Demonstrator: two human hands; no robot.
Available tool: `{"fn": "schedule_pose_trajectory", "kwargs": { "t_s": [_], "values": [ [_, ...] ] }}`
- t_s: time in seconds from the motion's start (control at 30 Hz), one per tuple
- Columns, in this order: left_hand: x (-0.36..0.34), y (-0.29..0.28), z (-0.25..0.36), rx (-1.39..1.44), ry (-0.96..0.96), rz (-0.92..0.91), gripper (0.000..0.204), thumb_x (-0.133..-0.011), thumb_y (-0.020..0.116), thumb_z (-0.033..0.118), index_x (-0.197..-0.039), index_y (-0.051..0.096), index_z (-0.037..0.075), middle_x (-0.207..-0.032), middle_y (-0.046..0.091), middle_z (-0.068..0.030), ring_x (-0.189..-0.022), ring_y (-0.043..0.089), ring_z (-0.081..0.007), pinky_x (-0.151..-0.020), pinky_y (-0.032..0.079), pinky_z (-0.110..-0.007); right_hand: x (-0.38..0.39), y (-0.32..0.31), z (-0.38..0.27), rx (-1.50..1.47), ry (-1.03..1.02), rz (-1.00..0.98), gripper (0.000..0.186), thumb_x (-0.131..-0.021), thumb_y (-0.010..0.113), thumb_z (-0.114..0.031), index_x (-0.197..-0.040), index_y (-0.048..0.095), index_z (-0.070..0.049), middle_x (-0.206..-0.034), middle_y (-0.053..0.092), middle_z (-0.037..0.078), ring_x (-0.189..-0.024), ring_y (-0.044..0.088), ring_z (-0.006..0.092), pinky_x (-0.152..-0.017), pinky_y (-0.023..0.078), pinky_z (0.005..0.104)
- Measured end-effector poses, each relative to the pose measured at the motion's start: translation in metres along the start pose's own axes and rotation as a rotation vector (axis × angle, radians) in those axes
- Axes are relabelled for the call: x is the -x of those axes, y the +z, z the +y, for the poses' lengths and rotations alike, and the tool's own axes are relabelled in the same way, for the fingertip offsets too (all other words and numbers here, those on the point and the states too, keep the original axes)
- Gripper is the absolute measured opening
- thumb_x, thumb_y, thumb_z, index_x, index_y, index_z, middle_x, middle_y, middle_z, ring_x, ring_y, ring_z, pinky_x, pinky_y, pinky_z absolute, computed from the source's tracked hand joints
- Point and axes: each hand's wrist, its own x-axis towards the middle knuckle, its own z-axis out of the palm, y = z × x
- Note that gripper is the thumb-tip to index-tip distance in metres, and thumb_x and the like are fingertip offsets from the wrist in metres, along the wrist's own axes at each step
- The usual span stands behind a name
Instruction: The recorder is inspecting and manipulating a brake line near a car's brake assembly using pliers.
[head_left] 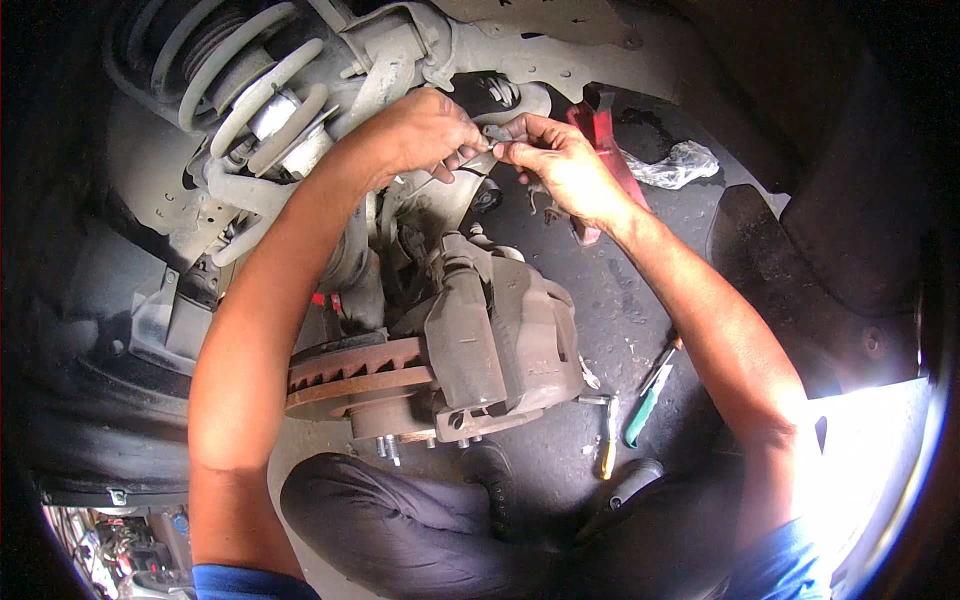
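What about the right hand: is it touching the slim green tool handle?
Apart: the head view shows dark grey floor between the bare right hand and the slim green tool handle.

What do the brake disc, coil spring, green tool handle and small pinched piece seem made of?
Brake disc: likely cast iron, rough, rust-brown edge. Coil spring: probably steel, thick matte pale-grey rod. Green tool handle: likely plastic, smooth, evenly coloured. Small pinched piece: greyish, too small to tell.

Pale coil spring (265,96), red stand (612,155), crumpled clear plastic (686,166), green-handled tool (643,414) near yellow-handled tool (608,456), dark floor (612,310)
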Motion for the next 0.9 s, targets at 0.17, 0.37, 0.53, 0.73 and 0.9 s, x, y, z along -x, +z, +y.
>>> {"fn": "schedule_pose_trajectory", "kwargs": {
  "t_s": [0.17,0.37,0.53,0.73,0.9],
  "values": [
    [-0.005,-0.003,-0.017,-0.201,0.269,0.071,0.023,-0.091,0.071,0.015,-0.102,0.072,-0.005,-0.092,0.073,-0.0103,-0.083,0.068,-0.0197,-0.073,0.058,-0.035,-0.002,0.003,0.006,-0.161,0.080,0.055,0.017,-0.098,0.070,-0.018,-0.104,0.072,-0.002,-0.094,0.071,0.001,-0.081,0.060,0.0065,-0.073,0.050,0.0258],
    [-0.002,0.004,-0.005,-0.512,0.328,0.150,0.024,-0.087,0.075,0.012,-0.102,0.071,-0.005,-0.093,0.072,-0.0167,-0.080,0.068,-0.0220,-0.075,0.055,-0.037,-0.001,0.003,0.005,-0.170,0.132,0.044,0.017,-0.100,0.064,-0.015,-0.103,0.071,0.000,-0.092,0.069,0.002,-0.081,0.059,0.0087,-0.074,0.050,0.0273],
    [0.001,0.009,0.000,-0.619,0.337,0.213,0.023,-0.083,0.078,0.015,-0.098,0.072,-0.002,-0.097,0.071,-0.0211,-0.081,0.072,-0.0304,-0.078,0.055,-0.042,-0.006,0.001,0.010,-0.216,0.153,0.051,0.018,-0.100,0.063,-0.016,-0.101,0.071,0.000,-0.085,0.064,0.002,-0.075,0.057,0.0100,-0.070,0.049,0.0277],
    [0.005,0.014,0.000,-0.812,0.503,0.344,0.021,-0.086,0.077,0.018,-0.095,0.070,0.000,-0.102,0.070,-0.0194,-0.096,0.070,-0.0400,-0.084,0.054,-0.047,-0.002,0.005,0.001,-0.333,0.281,0.080,0.021,-0.099,0.065,-0.019,-0.102,0.072,0.001,-0.082,0.062,0.002,-0.071,0.056,0.0116,-0.067,0.049,0.0276],
    [0.001,0.012,-0.008,-0.922,0.655,0.415,0.023,-0.087,0.075,0.018,-0.101,0.070,0.001,-0.109,0.068,-0.0192,-0.106,0.067,-0.0403,-0.090,0.053,-0.050,-0.002,0.009,-0.007,-0.387,0.348,0.086,0.020,-0.098,0.067,-0.019,-0.101,0.073,0.000,-0.082,0.062,0.002,-0.069,0.056,0.0115,-0.065,0.048,0.0272]
  ]
}}
